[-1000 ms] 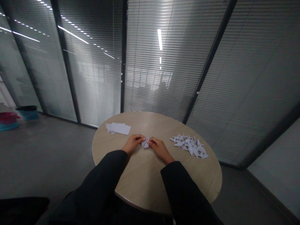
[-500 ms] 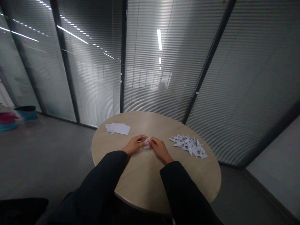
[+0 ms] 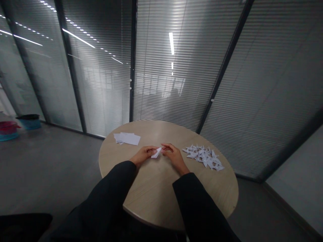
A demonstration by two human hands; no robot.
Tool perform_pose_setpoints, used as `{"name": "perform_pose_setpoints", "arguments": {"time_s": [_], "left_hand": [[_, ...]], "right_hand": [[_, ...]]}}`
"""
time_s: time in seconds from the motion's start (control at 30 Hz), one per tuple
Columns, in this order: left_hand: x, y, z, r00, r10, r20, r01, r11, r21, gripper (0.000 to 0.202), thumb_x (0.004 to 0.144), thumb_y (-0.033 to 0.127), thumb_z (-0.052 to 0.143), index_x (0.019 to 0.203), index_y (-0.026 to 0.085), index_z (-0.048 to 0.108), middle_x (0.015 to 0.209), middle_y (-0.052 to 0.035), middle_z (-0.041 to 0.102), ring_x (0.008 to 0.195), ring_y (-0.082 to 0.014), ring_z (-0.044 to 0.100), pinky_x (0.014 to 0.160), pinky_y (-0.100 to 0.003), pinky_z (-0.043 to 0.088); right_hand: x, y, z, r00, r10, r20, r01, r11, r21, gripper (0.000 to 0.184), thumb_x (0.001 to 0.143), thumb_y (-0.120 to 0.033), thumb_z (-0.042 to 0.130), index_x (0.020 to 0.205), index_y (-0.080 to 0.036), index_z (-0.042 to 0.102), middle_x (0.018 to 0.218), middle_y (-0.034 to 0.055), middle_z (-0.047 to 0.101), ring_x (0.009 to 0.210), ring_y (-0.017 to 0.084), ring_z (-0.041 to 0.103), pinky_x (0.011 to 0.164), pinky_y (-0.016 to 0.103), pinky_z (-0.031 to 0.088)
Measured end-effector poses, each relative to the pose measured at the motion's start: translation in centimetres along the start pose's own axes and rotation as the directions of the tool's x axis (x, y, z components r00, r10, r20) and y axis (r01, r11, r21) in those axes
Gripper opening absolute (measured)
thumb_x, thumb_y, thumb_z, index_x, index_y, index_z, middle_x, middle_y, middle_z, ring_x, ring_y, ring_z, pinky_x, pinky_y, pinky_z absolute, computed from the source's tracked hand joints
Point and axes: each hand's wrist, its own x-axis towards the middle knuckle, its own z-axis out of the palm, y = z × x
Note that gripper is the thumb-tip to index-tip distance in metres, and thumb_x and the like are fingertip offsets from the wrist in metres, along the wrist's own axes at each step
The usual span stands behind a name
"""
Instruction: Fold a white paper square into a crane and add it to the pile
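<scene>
Over the middle of the round table, my left hand (image 3: 143, 155) pinches a small folded white paper (image 3: 156, 153) between thumb and fingers. The paper is a narrow, layered piece whose tip points up and to the right. My right hand (image 3: 174, 157) is just right of that tip, its thumb and fingers curved and apart. Whether a right fingertip touches the paper is too small to tell. Right of my right hand lies a pile of folded white paper cranes (image 3: 204, 156). Beyond my left hand is a small stack of flat white paper sheets (image 3: 128, 138).
The round wooden table (image 3: 151, 198) stands before a glass partition with blinds (image 3: 161, 97). On the floor at far left are a blue bucket with a dark rim (image 3: 29, 122) and a red and blue bucket (image 3: 8, 130). A dark object (image 3: 24, 225) shows at lower left.
My right fingers have loosened and spread from the paper. The folded paper now shows more plainly, tilted in my left hand. The pile and the sheets have not moved.
</scene>
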Motion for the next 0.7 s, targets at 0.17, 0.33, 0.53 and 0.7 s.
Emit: {"name": "perform_pose_setpoints", "arguments": {"time_s": [0.17, 0.33, 0.53, 0.7], "left_hand": [[-0.18, -0.02, -0.02, 0.999, -0.036, 0.013, 0.037, 0.999, -0.019, 0.047, 0.061, 0.045, 0.075, 0.093, 0.011, 0.071, 0.082, -0.0087, 0.067, 0.070, -0.0143, 0.055, 0.066, -0.025, 0.039], [-0.17, -0.06, -0.04, 1.000, -0.015, 0.026, 0.015, 1.000, 0.017, 0.046, 0.065, 0.046, 0.072, 0.092, 0.010, 0.072, 0.077, -0.0070, 0.067, 0.066, -0.0127, 0.052, 0.063, -0.024, 0.037], [-0.44, 0.54, 0.14, 1.000, -0.010, 0.015, 0.009, 0.998, 0.060, 0.045, 0.065, 0.044, 0.072, 0.097, 0.012, 0.071, 0.088, -0.0101, 0.069, 0.076, -0.0171, 0.058, 0.070, -0.027, 0.041], [-0.52, 0.71, 0.13, 0.999, -0.033, -0.012, 0.033, 0.999, 0.016, 0.045, 0.058, 0.038, 0.079, 0.094, 0.012, 0.071, 0.088, -0.0101, 0.070, 0.075, -0.0165, 0.060, 0.071, -0.028, 0.042]], "right_hand": [[-0.17, -0.27, -0.12, 0.999, -0.018, 0.047, 0.020, 0.999, -0.048, 0.025, 0.068, -0.039, 0.070, 0.084, -0.020, 0.072, 0.086, 0.0055, 0.065, 0.081, 0.019, 0.061, 0.076, 0.032, 0.047], [-0.19, -0.41, -0.14, 0.998, -0.019, 0.053, 0.023, 0.997, -0.068, 0.023, 0.068, -0.040, 0.070, 0.079, -0.021, 0.073, 0.083, 0.0062, 0.065, 0.080, 0.020, 0.061, 0.073, 0.032, 0.048], [-0.18, -0.40, -0.22, 0.999, -0.015, 0.033, 0.017, 0.998, -0.059, 0.022, 0.066, -0.040, 0.072, 0.077, -0.021, 0.073, 0.081, 0.0053, 0.066, 0.080, 0.020, 0.061, 0.073, 0.032, 0.048], [-0.18, -0.54, -0.17, 0.999, 0.002, 0.044, 0.001, 0.997, -0.073, 0.019, 0.067, -0.037, 0.071, 0.076, -0.021, 0.073, 0.080, 0.0054, 0.067, 0.079, 0.021, 0.062, 0.074, 0.032, 0.048]]}}
